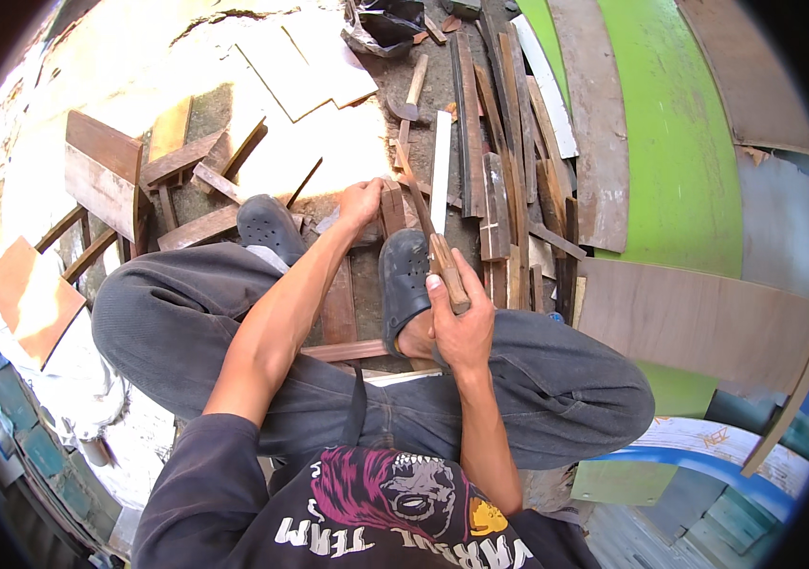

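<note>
My left hand (360, 202) is closed at the end of a short brown wood block (392, 207), which stands beside my right shoe. In my right hand (464, 318) is a tool with a wooden handle (450, 275), the fingers wrapped round it and the thumb along its side. Its long, narrow brown blade (418, 197) points away from me and passes close to the right of the block. Whether it is a saw or a knife I cannot tell, nor whether blade and block touch. My dark clogs (406, 275) are on either side of the left hand.
A hammer (412, 85) with a wooden handle lies ahead. Long wood strips (509, 133) are piled to the right, next to green and brown panels (656, 123). Wood offcuts (106, 171) are stacked at the left. White sheets (305, 66) lie at the back.
</note>
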### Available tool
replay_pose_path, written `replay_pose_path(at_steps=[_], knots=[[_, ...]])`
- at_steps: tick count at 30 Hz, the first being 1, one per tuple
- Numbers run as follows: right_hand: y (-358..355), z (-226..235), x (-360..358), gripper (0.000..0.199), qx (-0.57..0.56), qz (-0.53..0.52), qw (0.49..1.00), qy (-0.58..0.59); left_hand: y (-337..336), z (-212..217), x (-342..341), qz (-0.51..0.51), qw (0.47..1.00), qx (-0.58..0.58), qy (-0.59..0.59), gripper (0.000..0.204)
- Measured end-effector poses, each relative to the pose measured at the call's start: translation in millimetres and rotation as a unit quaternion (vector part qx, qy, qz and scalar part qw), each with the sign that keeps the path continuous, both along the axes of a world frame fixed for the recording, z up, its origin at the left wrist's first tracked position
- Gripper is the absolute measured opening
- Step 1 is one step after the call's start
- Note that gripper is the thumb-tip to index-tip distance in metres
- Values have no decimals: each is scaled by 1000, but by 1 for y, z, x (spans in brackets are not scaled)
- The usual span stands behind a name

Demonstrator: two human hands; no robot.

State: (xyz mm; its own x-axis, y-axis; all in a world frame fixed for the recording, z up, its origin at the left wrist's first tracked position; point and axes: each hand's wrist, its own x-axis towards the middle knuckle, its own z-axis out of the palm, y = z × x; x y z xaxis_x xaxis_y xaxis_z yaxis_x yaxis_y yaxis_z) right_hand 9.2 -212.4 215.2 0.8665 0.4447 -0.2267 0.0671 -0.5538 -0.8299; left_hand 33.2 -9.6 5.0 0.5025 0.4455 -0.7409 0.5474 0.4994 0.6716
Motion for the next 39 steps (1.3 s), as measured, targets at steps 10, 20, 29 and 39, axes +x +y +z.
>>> replay_pose_path(at_steps=[10, 20, 29, 39], knots=[[4, 37, 3, 54, 31, 21, 998, 45, -7, -24, 2, 46, 999, 20, 9, 46], [2, 41, 13, 52, -3, 52, 995, 89, -7, 20, 6, 20, 997, 25, 65, 42], [10, 69, 13, 54, -27, 100, 991, 81, 3, -17, 9, -94, 951, 193, 222, 66], [40, 33, 37, 52, -46, 98, 991, 84, -4, -1, 10, -59, 977, 121, 166, 65]])
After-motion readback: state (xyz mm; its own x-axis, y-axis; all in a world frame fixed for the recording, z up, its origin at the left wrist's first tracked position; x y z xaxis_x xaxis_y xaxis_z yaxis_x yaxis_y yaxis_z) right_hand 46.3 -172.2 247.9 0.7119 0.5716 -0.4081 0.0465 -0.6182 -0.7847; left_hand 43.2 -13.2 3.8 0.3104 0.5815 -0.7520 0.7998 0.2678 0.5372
